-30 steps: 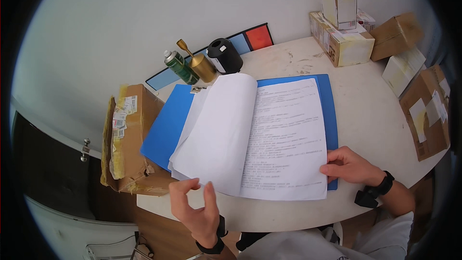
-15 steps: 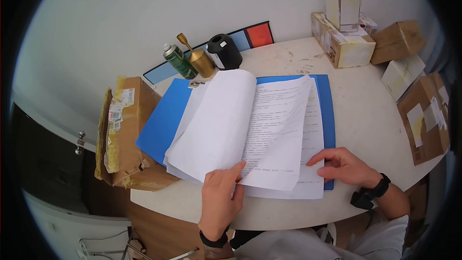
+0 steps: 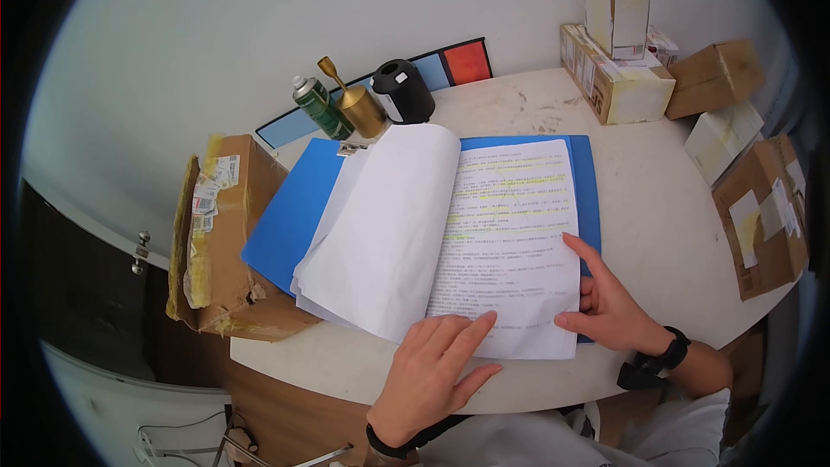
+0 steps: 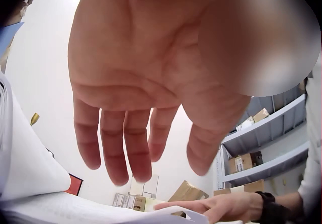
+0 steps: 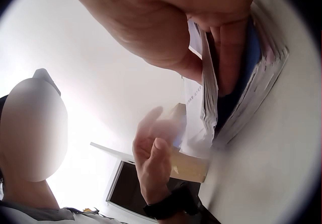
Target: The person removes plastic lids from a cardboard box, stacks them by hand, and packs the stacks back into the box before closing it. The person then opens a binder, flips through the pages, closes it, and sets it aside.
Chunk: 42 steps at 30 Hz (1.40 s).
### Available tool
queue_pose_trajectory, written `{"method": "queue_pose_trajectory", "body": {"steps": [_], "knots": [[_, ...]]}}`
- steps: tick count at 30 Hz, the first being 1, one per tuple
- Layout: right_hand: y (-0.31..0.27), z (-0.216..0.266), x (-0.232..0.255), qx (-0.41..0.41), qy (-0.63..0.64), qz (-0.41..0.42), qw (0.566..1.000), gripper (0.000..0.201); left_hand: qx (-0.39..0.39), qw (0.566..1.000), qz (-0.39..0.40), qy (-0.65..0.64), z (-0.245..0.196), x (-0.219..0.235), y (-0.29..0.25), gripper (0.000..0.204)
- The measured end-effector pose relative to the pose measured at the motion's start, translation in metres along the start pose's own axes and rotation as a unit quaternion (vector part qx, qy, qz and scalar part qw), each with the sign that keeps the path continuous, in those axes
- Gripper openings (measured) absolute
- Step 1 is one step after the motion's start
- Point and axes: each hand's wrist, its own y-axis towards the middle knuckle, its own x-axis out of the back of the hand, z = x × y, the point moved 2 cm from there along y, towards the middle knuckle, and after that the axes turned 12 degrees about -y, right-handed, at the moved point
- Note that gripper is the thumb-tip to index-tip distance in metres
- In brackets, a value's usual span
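Observation:
An open blue folder [image 3: 294, 216] lies on the white table, holding a thick set of printed sheets. Turned-over pages [image 3: 385, 225] curl toward the left, near a metal clip [image 3: 353, 149] at the top. The exposed printed page [image 3: 510, 268] carries yellow highlighting. My right hand [image 3: 616, 310] grips the right edge of the sheet stack [image 5: 207, 98], thumb on top and fingers between these sheets and the blue cover beneath. My left hand [image 3: 437, 363] hovers around the page's lower edge, palm down; its fingers [image 4: 113, 143] are spread and relaxed, holding nothing.
A cardboard box [image 3: 251, 242] stands left of the folder. Behind it are a green spray can [image 3: 322, 108], a brass-coloured object [image 3: 361, 111] and a black cylindrical container [image 3: 405, 93]. Several cartons [image 3: 635, 91] are piled at the right rear, with another box [image 3: 761, 216] along the right edge.
A printed page turned over to the left, uncovering the highlighted one. My left hand moved from the lower left onto the page's lower edge. My right index finger stretched up along the right edge.

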Motion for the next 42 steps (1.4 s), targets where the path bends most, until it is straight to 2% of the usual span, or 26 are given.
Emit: {"method": "queue_pose_trajectory", "body": {"steps": [1,4,6,7,9,12,15,16,18,19,21,22,24,26,27,29,30,32,33,35,39,41,42], "knots": [[0.000,-0.001,-0.001,0.010,0.011,-0.033,0.999,0.101,-0.001,1.000,-0.002,-0.001,-0.001,-0.008,0.002,0.060],[0.002,-0.004,-0.002,0.029,0.019,-0.052,0.998,0.102,0.025,1.000,0.013,0.008,0.008,-0.021,0.005,0.064],[0.001,-0.008,-0.001,0.030,0.024,-0.053,0.998,0.103,0.091,0.995,0.004,0.046,0.016,-0.016,0.001,0.063],[0.001,-0.009,0.000,0.031,0.027,-0.052,0.998,0.103,0.090,0.995,0.007,0.048,0.020,-0.012,-0.001,0.063],[0.000,-0.006,0.000,0.029,0.031,-0.055,0.998,0.104,0.155,0.988,-0.013,0.003,0.031,-0.004,-0.008,0.059],[-0.001,-0.006,0.001,0.023,0.031,-0.051,0.998,0.103,0.118,0.993,-0.029,0.015,0.038,0.001,-0.012,0.059],[0.000,-0.007,0.002,0.021,0.032,-0.028,0.999,0.103,0.230,0.952,-0.200,-0.007,0.035,0.014,-0.018,0.055],[0.000,-0.007,0.002,0.024,0.036,-0.012,0.999,0.104,0.231,0.952,-0.199,-0.008,0.040,0.019,-0.022,0.055],[-0.003,0.000,0.004,0.026,-0.006,0.008,1.000,0.104,0.318,0.892,-0.315,0.068,0.056,0.033,-0.036,0.054],[-0.005,0.004,0.005,0.030,-0.047,0.031,0.998,0.105,0.317,0.892,-0.314,0.070,0.055,0.033,-0.035,0.054],[-0.004,0.008,0.008,0.016,-0.052,0.045,0.997,0.108,0.260,0.850,-0.456,0.035,0.045,0.038,-0.035,0.057],[-0.004,0.008,0.008,-0.001,-0.060,0.059,0.996,0.112,0.261,0.850,-0.456,0.036,0.037,0.037,-0.035,0.057],[-0.003,0.001,0.006,-0.004,-0.032,0.039,0.999,0.110,0.185,0.924,-0.333,0.001,0.018,0.026,-0.029,0.055],[0.000,-0.006,0.002,-0.007,-0.008,0.020,1.000,0.108,0.080,0.988,-0.125,-0.032,0.014,0.012,-0.014,0.055],[0.001,-0.009,0.000,0.006,0.018,0.002,1.000,0.108,0.081,0.988,-0.128,-0.034,0.013,0.007,-0.007,0.055],[0.001,-0.009,-0.002,0.019,0.042,-0.018,0.999,0.108,-0.001,1.000,0.002,0.020,0.009,-0.007,0.006,0.061],[0.001,-0.007,-0.004,0.025,0.047,-0.033,0.998,0.109,-0.002,1.000,0.002,0.018,0.010,-0.009,0.006,0.061],[0.000,-0.005,-0.004,0.031,0.054,-0.050,0.997,0.109,0.072,0.997,0.003,0.002,0.016,-0.012,0.003,0.066],[0.000,-0.004,-0.003,0.032,0.041,-0.054,0.997,0.110,0.072,0.997,0.005,0.002,0.018,-0.011,0.002,0.066],[0.001,-0.004,-0.003,0.034,0.030,-0.056,0.997,0.111,0.141,0.988,0.028,-0.049,0.025,-0.006,-0.002,0.063],[0.001,-0.006,-0.002,0.042,0.043,-0.056,0.997,0.112,0.135,0.984,0.024,-0.111,0.037,0.006,-0.006,0.058],[0.000,-0.005,-0.001,0.038,0.043,-0.051,0.997,0.114,0.185,0.966,0.026,-0.177,0.041,0.009,-0.009,0.051],[-0.002,-0.004,-0.001,0.019,0.031,-0.054,0.998,0.111,0.184,0.966,0.026,-0.177,0.043,0.009,-0.010,0.051]]}}
